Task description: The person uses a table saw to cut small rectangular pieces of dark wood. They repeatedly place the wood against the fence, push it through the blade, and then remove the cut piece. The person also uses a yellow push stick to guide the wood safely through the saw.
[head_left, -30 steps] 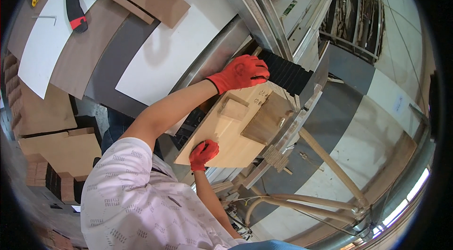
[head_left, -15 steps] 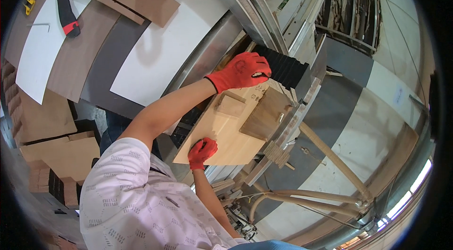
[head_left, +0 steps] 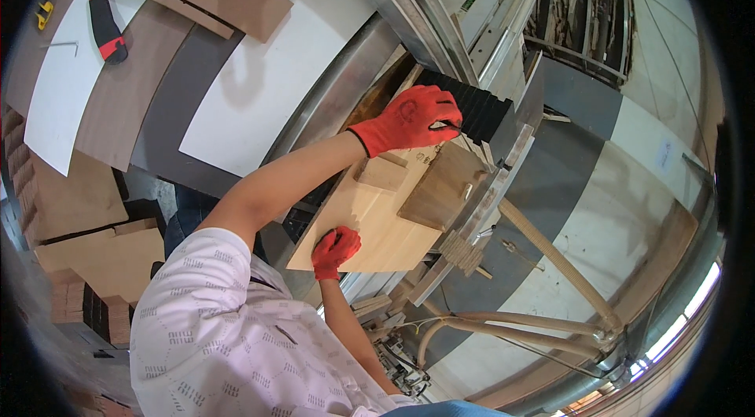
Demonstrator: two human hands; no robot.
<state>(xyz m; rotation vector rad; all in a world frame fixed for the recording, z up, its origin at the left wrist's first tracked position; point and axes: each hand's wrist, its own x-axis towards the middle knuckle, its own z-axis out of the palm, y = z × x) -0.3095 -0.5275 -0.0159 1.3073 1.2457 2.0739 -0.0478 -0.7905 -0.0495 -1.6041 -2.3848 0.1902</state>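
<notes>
My left hand [head_left: 417, 118], in a red glove, reaches across to the far edge of a pale wooden board [head_left: 373, 240]. Its fingers are pinched together beside a black ribbed stack [head_left: 464, 106]; whatever is between them is too small to make out. Closer to me, my right hand [head_left: 336, 252], also red-gloved, rests curled on the board's near part, and its palm side is hidden. A small wooden block [head_left: 383, 171] sits on the board near my left wrist. Beside it lies a darker brown wooden plate [head_left: 442, 187] with a small peg-like piece on it.
Metal rails [head_left: 401, 4] run past the board's far side. On the striped panels at left lie a black-and-red handled tool [head_left: 107, 27], a hex key [head_left: 63, 45] and a small yellow tool [head_left: 45, 15]. Tan hoses [head_left: 558, 267] cross at right. Cardboard [head_left: 106, 260] is stacked at lower left.
My left hand has shifted slightly right along the black stack, its fingers still pinched. My right hand stays curled on the board. The view has moved a little.
</notes>
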